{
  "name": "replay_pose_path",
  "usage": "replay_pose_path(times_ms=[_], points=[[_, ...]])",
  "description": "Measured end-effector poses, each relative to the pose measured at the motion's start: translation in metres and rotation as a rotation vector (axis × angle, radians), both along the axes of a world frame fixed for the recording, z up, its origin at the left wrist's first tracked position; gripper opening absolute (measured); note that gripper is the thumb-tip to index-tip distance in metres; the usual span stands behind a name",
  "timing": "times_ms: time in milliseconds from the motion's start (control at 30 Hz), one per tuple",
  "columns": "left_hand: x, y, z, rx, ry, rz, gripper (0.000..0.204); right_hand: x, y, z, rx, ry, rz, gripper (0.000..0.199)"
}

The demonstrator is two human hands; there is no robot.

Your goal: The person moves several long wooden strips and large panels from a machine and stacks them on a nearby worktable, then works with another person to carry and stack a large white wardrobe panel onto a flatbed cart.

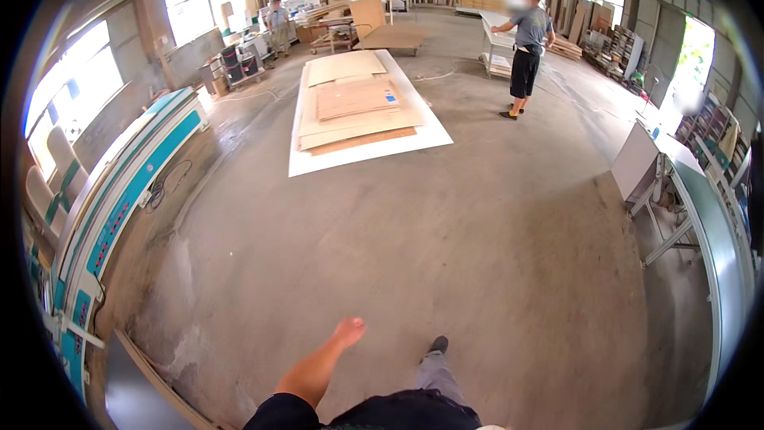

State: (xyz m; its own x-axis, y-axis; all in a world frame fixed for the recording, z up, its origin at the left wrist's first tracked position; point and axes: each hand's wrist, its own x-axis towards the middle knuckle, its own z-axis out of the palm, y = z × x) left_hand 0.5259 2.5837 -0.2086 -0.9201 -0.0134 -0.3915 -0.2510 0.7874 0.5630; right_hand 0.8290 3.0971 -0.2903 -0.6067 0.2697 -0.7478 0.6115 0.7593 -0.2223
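Observation:
My left hand (350, 330) swings out in front of me over the bare concrete floor (446, 255), at the end of a bare forearm. It holds nothing, and its fingers look bunched, too small to read. My right hand is out of view. My dark shoe (438, 344) steps forward just right of the hand. Several metres ahead, a stack of brown boards (358, 103) lies on a large white sheet (434, 142) on the floor.
A long teal and white machine (119, 191) runs along the left. A metal-framed table (708, 215) with a white panel (634, 161) leaning on it stands at the right. One person in grey (529, 40) stands at a far bench; another person (278, 20) is at the back left.

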Motion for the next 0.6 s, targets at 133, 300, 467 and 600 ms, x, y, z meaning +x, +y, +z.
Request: replay_pose_path(times_ms=[133, 300, 467, 600], points=[[-0.038, 0.004, -0.071, -0.312, 0.495, -0.693, 0.02, -0.151, 0.033, -0.021, 0.165, -0.133, 0.607, 0.03], [-0.074, 0.045, -0.081, 0.004, -0.377, -0.369, 0.035, -0.405, 0.072, 0.041, -0.103, 0.19, -0.039, 0.03], [-0.157, 0.067, -0.113, 0.073, -0.859, 0.235, 0.051, -0.625, 0.079, 0.165, -0.194, 0.476, -0.291, 0.024], [-0.301, 0.063, -0.151, -0.248, -0.819, -0.058, 0.041, -0.717, 0.12, 0.099, -0.278, 0.48, -0.345, 0.018]])
